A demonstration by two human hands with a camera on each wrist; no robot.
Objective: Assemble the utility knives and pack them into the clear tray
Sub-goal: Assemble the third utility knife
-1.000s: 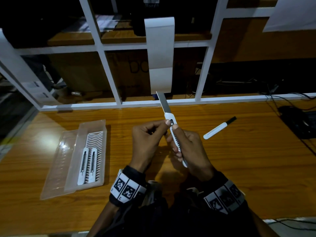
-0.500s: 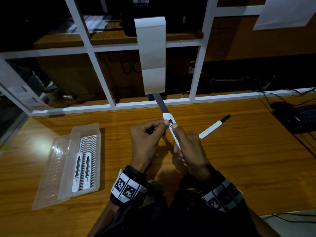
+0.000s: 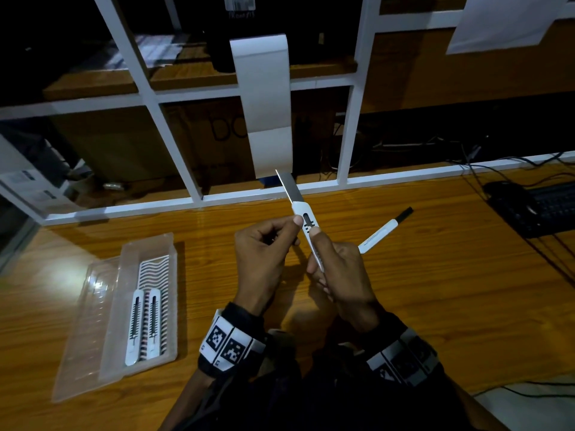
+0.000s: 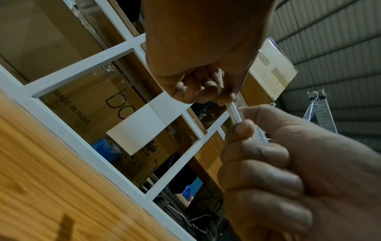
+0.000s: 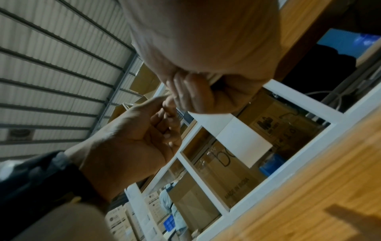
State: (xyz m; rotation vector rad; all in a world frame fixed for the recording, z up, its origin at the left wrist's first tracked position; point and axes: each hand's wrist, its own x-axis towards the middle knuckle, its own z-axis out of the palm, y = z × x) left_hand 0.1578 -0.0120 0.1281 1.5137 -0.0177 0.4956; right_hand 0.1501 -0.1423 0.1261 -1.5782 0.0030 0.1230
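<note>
The utility knife (image 3: 306,222) was a slim, flat white plastic handle with a dark notched slot down its face and a dull grey metal blade (image 3: 289,185) jutting from its far end, tilted up and away above the middle of the table (image 3: 435,306). The right hand (image 3: 340,272) was wrapped round the lower handle, thumb pressed on the slot; the left hand (image 3: 264,259) pinched the handle's upper part between thumb and curled forefinger, so both hands were clamped together on the one knife. In the left wrist view the white handle edge (image 4: 235,112) showed between the fingertips.

The table was glossy, wood-grained and orange-brown. Near its left edge lay the clear tray (image 3: 146,253), a thin, ribbed, transparent plastic trough with its lid folded out beside it, holding two packed knives (image 3: 143,325) side by side at its near end (the far part of the ribbed row stood unfilled). A loose knife (image 3: 384,231), white with a black tip, lay just beyond the right hand. A black keyboard (image 3: 541,206) sat at the far right corner, well apart. A white window frame (image 3: 193,203) bounded the far edge.

Compared with half a second earlier, the blade stuck out slightly farther and the grips were unchanged.
</note>
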